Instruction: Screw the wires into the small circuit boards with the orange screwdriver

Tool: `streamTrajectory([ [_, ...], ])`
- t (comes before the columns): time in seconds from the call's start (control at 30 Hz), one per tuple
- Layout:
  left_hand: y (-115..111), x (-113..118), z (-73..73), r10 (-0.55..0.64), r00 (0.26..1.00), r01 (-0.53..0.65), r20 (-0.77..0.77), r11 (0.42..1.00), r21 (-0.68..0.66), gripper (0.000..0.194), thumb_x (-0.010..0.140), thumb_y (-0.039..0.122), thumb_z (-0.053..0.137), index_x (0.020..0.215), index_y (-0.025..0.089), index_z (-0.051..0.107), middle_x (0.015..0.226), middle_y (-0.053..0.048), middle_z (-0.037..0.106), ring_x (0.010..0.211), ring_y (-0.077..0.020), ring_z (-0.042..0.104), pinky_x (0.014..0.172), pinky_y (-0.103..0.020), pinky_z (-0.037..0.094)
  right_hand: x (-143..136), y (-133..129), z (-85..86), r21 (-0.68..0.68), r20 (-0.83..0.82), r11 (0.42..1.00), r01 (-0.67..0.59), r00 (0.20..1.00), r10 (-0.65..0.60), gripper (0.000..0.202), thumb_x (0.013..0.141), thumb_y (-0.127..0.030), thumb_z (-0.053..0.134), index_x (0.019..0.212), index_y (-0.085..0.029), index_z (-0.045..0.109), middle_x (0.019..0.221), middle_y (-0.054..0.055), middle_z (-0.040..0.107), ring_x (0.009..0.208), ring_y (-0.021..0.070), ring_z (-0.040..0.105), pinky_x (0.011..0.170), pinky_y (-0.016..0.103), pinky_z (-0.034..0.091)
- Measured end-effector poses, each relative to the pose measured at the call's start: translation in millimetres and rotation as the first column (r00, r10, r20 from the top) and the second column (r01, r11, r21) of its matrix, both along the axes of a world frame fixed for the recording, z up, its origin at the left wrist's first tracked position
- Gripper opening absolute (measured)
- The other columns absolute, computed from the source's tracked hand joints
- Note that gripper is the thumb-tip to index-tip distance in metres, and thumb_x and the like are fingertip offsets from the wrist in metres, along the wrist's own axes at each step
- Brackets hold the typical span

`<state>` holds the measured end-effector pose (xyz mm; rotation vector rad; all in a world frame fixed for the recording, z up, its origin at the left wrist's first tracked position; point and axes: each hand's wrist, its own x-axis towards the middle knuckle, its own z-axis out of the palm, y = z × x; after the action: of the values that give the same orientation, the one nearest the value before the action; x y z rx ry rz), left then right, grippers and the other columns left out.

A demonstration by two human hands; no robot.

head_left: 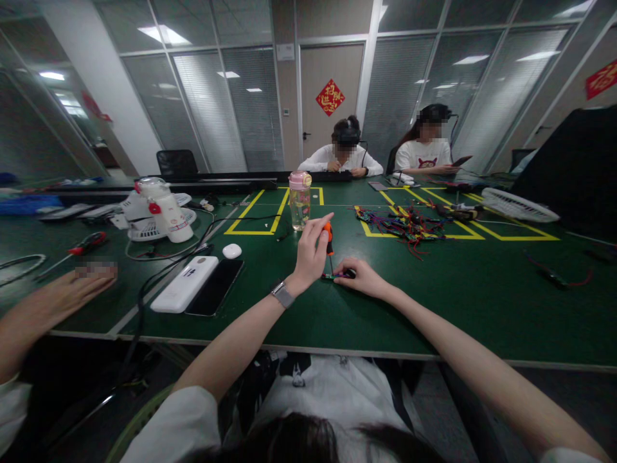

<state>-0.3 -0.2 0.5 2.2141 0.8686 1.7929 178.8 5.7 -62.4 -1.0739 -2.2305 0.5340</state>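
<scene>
My left hand [311, 254], with a watch on its wrist, is at the orange and black handle of a screwdriver [329, 239], its fingers fairly straight along the handle. The screwdriver stands nearly upright, its thin shaft pointing down at a small circuit board [328, 276] on the green table. From the other side my right hand [360, 278] pinches the board near a dark part, fingers curled and low to the tabletop. Just where the screwdriver tip touches the board is too small to make out.
A pink-lidded bottle [301, 200] stands beyond my hands. Tangled wired boards [409, 222] lie to the right. A white power bank [186, 284], a phone [215, 287] and cables are to the left, near a co-worker's hand [91, 283]. Two people sit opposite.
</scene>
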Motion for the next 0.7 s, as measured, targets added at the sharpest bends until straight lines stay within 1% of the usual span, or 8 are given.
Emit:
streamTrajectory([
  [0.1,0.1,0.9,-0.1,-0.003,1.000,0.003,0.029,1.000,0.011,0.032,0.098,0.024,0.040,0.127,0.022,0.052,0.109,-0.006,0.061,0.101,-0.0154,0.057,0.093,-0.031,0.044,0.6,0.3,0.0,0.006,0.007,1.000,-0.001,1.000,0.001,0.012,0.078,-0.025,0.068,0.086,-0.017,0.070,0.080,0.004,0.066,0.079,0.0185,0.057,0.075,0.031,0.044],
  [0.2,0.1,1.1,1.1,0.066,0.997,-0.068,0.041,0.996,0.050,0.025,0.091,0.028,0.055,0.115,0.021,0.061,0.095,-0.004,0.059,0.088,-0.0149,0.056,0.085,-0.029,0.046,0.5,-0.1,0.5,0.005,0.005,1.000,0.003,1.000,-0.003,0.012,0.078,-0.025,0.068,0.085,-0.017,0.070,0.080,0.004,0.066,0.079,0.0186,0.057,0.075,0.031,0.044],
  [0.27,0.2,0.8,1.8,0.094,0.995,-0.096,0.036,0.994,0.059,0.023,0.087,0.031,0.062,0.108,0.021,0.064,0.091,-0.003,0.055,0.085,-0.0147,0.054,0.082,-0.029,0.046,0.3,-0.5,1.0,0.004,0.002,1.000,0.001,1.000,-0.001,0.011,0.078,-0.025,0.068,0.085,-0.017,0.070,0.080,0.005,0.066,0.079,0.0188,0.057,0.076,0.031,0.044],
  [0.33,0.3,0.3,1.6,0.082,0.996,-0.083,0.023,0.995,0.047,0.025,0.090,0.032,0.057,0.112,0.022,0.063,0.094,-0.004,0.054,0.087,-0.0150,0.054,0.083,-0.029,0.046,0.0,-0.8,1.3,0.003,-0.002,1.000,-0.002,1.000,0.002,0.011,0.078,-0.025,0.068,0.085,-0.017,0.071,0.080,0.005,0.067,0.079,0.0188,0.057,0.076,0.031,0.044],
  [0.43,0.5,0.0,-0.4,0.002,1.000,-0.002,0.008,1.000,0.014,0.034,0.098,0.025,0.037,0.128,0.022,0.053,0.108,-0.007,0.058,0.101,-0.0159,0.056,0.093,-0.031,0.044,-0.1,-0.8,1.3,0.002,-0.004,1.000,-0.002,1.000,0.002,0.011,0.077,-0.024,0.068,0.085,-0.017,0.071,0.080,0.004,0.067,0.079,0.0186,0.057,0.076,0.031,0.044],
  [0.47,0.6,0.2,-1.2,-0.021,1.000,0.021,0.013,1.000,0.007,0.035,0.099,0.023,0.035,0.130,0.022,0.051,0.112,-0.007,0.060,0.106,-0.0159,0.056,0.095,-0.032,0.043,-0.1,-0.7,1.2,0.001,-0.004,1.000,-0.001,1.000,0.001,0.011,0.077,-0.024,0.068,0.085,-0.017,0.071,0.080,0.004,0.067,0.079,0.0185,0.057,0.076,0.031,0.044],
  [0.57,0.6,1.0,-2.2,-0.005,0.998,0.005,0.062,1.000,0.006,0.034,0.097,0.023,0.042,0.130,0.022,0.051,0.112,-0.006,0.063,0.104,-0.0157,0.058,0.094,-0.031,0.045,0.1,-0.5,1.0,0.003,-0.005,1.000,-0.001,1.000,0.001,0.011,0.077,-0.024,0.069,0.085,-0.017,0.070,0.080,0.004,0.067,0.079,0.0184,0.057,0.076,0.031,0.044],
  [0.7,-0.5,1.3,0.4,0.064,0.997,-0.066,0.040,0.997,0.048,0.024,0.090,0.028,0.057,0.113,0.022,0.062,0.096,-0.004,0.060,0.089,-0.0153,0.057,0.084,-0.030,0.047,0.3,-0.6,1.0,0.012,-0.005,1.000,-0.002,1.000,0.002,0.010,0.077,-0.024,0.069,0.084,-0.018,0.070,0.080,0.004,0.066,0.079,0.0184,0.057,0.077,0.032,0.044],
])
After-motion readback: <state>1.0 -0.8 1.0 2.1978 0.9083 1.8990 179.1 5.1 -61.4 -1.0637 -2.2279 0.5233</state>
